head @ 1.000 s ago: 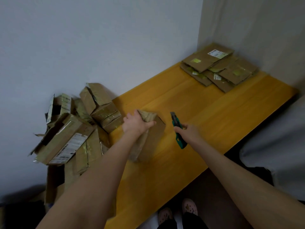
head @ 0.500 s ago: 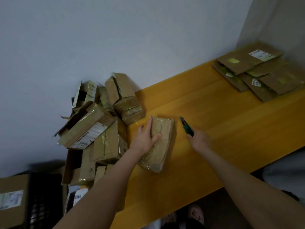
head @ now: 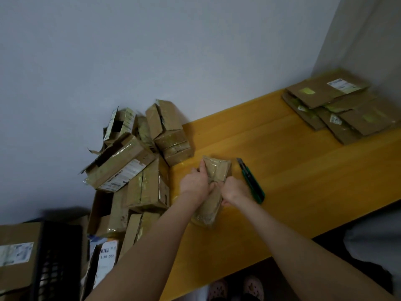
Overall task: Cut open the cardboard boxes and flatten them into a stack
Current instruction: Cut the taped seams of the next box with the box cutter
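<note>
— Surface?
— Yellow wooden worktop point(head: 303, 181), set in a corner of pale grey wall point(head: 152, 51).
— Item handled?
— Small tape-wrapped brown cardboard box point(head: 217, 168), lying near the worktop's left end. Left hand point(head: 195, 185) and right hand point(head: 235, 191): each grip curled onto it.
— Tool?
— Green utility knife point(head: 251, 181), flat on the worktop, just beside the right hand.
— Stock?
— Stack of flattened cardboard point(head: 338, 109), far right corner; heap of crumpled brown boxes point(head: 134, 161), left; black crate point(head: 56, 257).

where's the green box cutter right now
In the head view, the green box cutter lies unheld on the yellow table, just right of the right hand, which grips the small taped box together with the left hand.
</note>
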`<action>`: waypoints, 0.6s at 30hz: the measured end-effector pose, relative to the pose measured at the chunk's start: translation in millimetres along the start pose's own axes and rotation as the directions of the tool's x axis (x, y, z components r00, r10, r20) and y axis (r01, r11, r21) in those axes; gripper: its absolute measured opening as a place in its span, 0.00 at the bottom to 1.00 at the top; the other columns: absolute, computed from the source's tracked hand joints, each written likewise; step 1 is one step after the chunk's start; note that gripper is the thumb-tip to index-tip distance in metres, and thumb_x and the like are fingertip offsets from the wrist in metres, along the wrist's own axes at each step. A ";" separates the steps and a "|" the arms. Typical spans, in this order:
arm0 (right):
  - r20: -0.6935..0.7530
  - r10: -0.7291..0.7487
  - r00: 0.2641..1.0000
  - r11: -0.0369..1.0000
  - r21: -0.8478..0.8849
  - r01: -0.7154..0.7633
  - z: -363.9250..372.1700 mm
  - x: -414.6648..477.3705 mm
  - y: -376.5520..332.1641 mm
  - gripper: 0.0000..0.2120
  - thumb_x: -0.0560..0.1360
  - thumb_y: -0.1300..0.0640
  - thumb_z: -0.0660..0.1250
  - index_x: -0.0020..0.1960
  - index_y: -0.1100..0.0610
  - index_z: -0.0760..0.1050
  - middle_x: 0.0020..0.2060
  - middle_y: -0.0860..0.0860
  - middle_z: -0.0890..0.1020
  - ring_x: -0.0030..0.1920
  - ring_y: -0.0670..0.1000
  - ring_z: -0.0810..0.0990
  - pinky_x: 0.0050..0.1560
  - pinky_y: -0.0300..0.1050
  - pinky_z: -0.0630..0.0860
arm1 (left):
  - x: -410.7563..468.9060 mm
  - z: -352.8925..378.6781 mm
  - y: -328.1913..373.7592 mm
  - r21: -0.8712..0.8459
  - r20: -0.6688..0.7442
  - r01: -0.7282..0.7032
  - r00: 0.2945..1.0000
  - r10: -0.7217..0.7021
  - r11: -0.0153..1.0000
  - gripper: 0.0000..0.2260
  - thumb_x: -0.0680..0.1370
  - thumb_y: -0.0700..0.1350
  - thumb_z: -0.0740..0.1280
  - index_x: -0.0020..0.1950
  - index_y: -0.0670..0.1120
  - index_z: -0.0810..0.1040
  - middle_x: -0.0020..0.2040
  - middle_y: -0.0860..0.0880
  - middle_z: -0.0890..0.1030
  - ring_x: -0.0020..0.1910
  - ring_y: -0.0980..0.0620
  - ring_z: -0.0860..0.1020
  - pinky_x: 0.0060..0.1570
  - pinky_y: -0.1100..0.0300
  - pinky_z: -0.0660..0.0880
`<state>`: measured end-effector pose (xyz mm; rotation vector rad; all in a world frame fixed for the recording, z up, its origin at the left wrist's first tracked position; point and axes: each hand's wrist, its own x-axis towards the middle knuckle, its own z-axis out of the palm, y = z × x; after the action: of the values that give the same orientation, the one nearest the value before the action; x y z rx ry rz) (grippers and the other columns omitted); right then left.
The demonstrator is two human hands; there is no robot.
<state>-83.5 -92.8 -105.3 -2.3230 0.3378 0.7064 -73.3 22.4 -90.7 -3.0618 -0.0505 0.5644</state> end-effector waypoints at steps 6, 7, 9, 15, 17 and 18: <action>-0.005 0.003 1.000 1.000 -0.003 -0.003 4.4 6.2 3.5 0.20 0.82 0.50 0.57 0.35 0.57 0.73 0.31 0.52 0.80 0.26 0.48 0.80 0.20 0.35 0.69 | 12.7 -8.1 8.2 0.058 0.066 0.041 0.997 -0.044 0.997 0.35 0.80 0.52 0.60 0.79 0.39 0.45 0.63 0.40 0.76 0.59 0.41 0.77 0.42 0.53 0.70; -0.006 0.004 1.000 1.000 -0.007 -0.004 5.2 6.8 4.1 0.20 0.82 0.49 0.57 0.35 0.58 0.73 0.30 0.52 0.80 0.26 0.48 0.80 0.21 0.36 0.70 | 13.0 -8.8 11.5 0.067 0.083 0.058 0.995 -0.064 0.996 0.34 0.80 0.50 0.60 0.79 0.39 0.46 0.63 0.41 0.76 0.59 0.41 0.77 0.42 0.53 0.71; -0.009 0.007 1.000 1.000 -0.006 -0.007 6.8 8.7 4.8 0.21 0.82 0.49 0.57 0.34 0.58 0.73 0.29 0.52 0.80 0.25 0.48 0.79 0.22 0.37 0.72 | 14.4 -11.5 16.2 0.070 0.113 0.087 0.989 -0.095 0.994 0.32 0.80 0.48 0.59 0.78 0.38 0.48 0.64 0.41 0.76 0.61 0.41 0.76 0.46 0.52 0.74; -0.007 0.018 1.000 0.997 0.070 -0.018 11.2 12.7 10.1 0.19 0.82 0.50 0.57 0.36 0.56 0.72 0.29 0.51 0.80 0.25 0.47 0.80 0.23 0.38 0.75 | 18.5 -28.2 -2.3 -0.053 0.164 -0.045 0.985 0.053 0.998 0.20 0.81 0.48 0.58 0.69 0.37 0.64 0.62 0.38 0.75 0.59 0.38 0.75 0.46 0.54 0.68; -0.006 0.028 1.000 0.996 0.082 -0.027 11.2 12.0 11.3 0.18 0.82 0.49 0.57 0.36 0.54 0.71 0.31 0.51 0.79 0.25 0.47 0.80 0.23 0.38 0.74 | 17.9 -31.7 -10.2 -0.111 0.167 -0.093 0.980 0.111 0.989 0.15 0.82 0.47 0.57 0.63 0.38 0.69 0.57 0.38 0.76 0.53 0.40 0.75 0.44 0.54 0.68; -0.002 0.030 1.000 0.996 0.078 -0.030 10.5 11.9 11.6 0.17 0.82 0.49 0.57 0.36 0.54 0.71 0.31 0.51 0.79 0.26 0.47 0.80 0.23 0.39 0.75 | 17.7 -33.1 -13.6 -0.158 0.164 -0.108 0.977 0.134 0.982 0.12 0.82 0.46 0.56 0.58 0.39 0.71 0.54 0.38 0.76 0.50 0.41 0.75 0.45 0.52 0.69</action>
<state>-82.7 -94.9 -124.8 -2.2494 0.3956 0.6924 -45.3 36.0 -65.7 -3.1653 0.0958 0.8733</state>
